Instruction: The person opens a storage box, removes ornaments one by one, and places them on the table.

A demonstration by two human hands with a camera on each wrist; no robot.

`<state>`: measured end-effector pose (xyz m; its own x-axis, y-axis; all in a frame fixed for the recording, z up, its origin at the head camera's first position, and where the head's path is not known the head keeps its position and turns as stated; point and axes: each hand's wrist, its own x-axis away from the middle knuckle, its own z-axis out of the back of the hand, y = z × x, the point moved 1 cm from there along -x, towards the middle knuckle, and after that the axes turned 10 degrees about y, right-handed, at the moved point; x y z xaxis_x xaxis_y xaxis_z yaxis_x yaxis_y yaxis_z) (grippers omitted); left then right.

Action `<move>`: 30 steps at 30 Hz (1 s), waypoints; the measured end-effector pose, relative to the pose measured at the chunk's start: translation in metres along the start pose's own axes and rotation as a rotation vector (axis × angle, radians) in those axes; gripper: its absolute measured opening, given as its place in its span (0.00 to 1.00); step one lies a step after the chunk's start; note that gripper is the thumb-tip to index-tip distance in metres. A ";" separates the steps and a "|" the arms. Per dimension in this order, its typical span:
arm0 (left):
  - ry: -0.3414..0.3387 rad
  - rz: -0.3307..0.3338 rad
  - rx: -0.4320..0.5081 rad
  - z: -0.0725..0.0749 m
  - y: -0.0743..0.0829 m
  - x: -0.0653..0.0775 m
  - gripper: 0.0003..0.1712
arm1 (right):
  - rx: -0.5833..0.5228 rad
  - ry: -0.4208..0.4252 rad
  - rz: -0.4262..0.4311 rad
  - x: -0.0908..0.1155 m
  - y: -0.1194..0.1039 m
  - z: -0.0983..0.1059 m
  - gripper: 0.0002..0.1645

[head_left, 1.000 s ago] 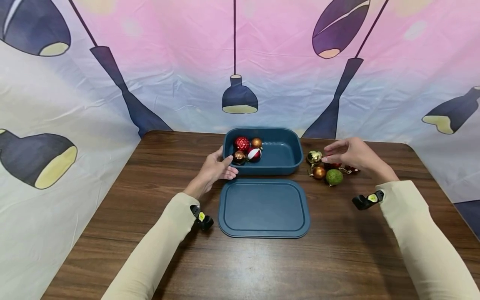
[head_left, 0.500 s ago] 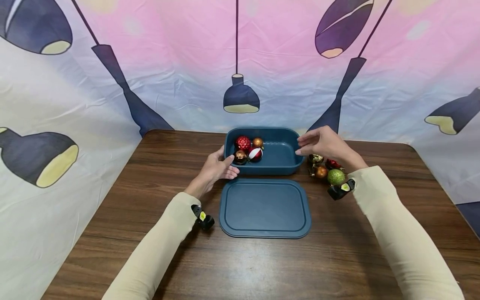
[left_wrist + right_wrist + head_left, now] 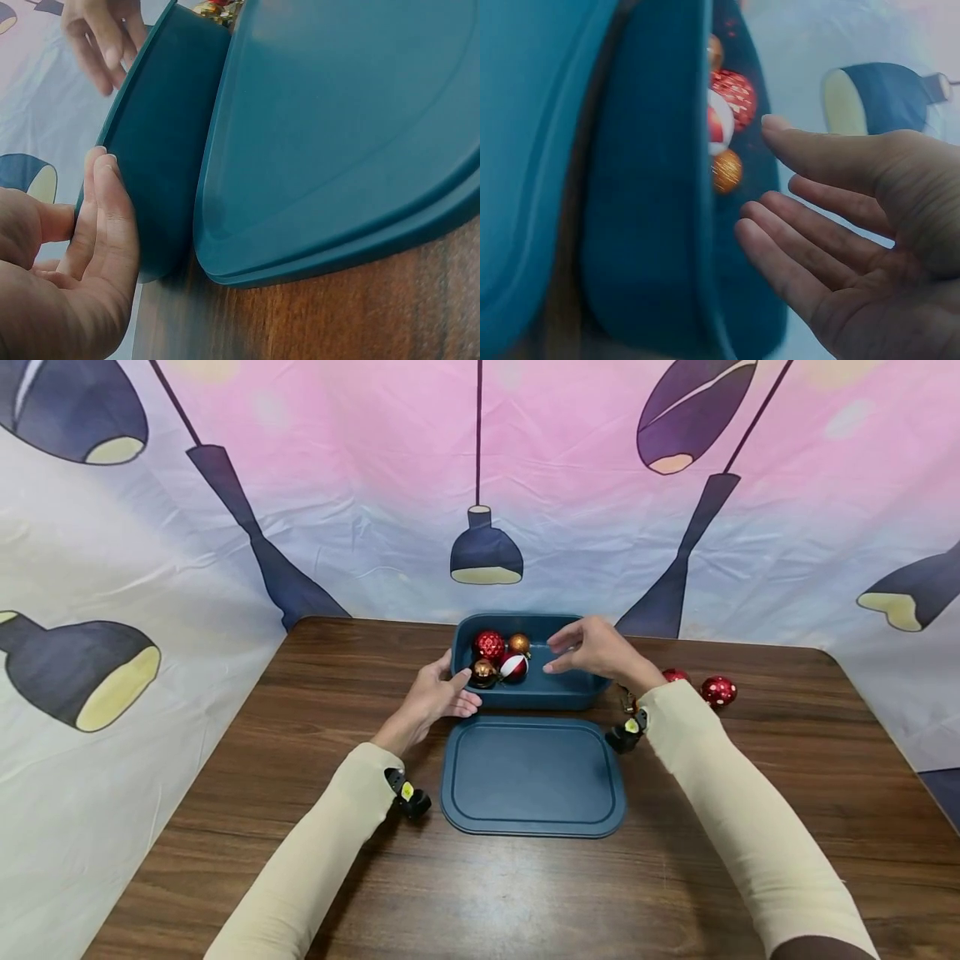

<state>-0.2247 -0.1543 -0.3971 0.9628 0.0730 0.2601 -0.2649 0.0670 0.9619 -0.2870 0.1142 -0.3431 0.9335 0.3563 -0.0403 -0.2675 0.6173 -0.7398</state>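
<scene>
A dark blue-green plastic box (image 3: 525,697) sits near the back of the table with several Christmas baubles inside: a red textured one (image 3: 489,645), a small orange one (image 3: 519,644), a copper one (image 3: 483,673) and a red-and-white one (image 3: 513,667). At its front left corner my left hand (image 3: 435,697) grips the wall, thumb at the rim and fingers along the outside. My right hand (image 3: 596,653) hovers over the box's right half. Its fingers (image 3: 802,247) are spread and hold nothing in the right wrist view.
The matching lid (image 3: 534,777) lies flat in front of the box. Right of the box are more baubles, including a red one with white dots (image 3: 719,692); my right sleeve (image 3: 690,727) covers some of them. A lamp-print cloth (image 3: 375,527) hangs behind the table.
My right hand has moved left, from above the loose baubles to over the box. My left hand stays at the box corner, and the baubles inside look the same.
</scene>
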 end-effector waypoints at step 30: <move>0.001 0.003 0.006 0.001 -0.001 0.000 0.39 | 0.016 0.080 -0.085 -0.031 0.000 -0.066 0.32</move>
<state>-0.2248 -0.1549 -0.3980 0.9619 0.0739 0.2633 -0.2679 0.0609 0.9615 -0.3001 0.0570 -0.3862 0.9688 0.2456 -0.0320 -0.1900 0.6543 -0.7320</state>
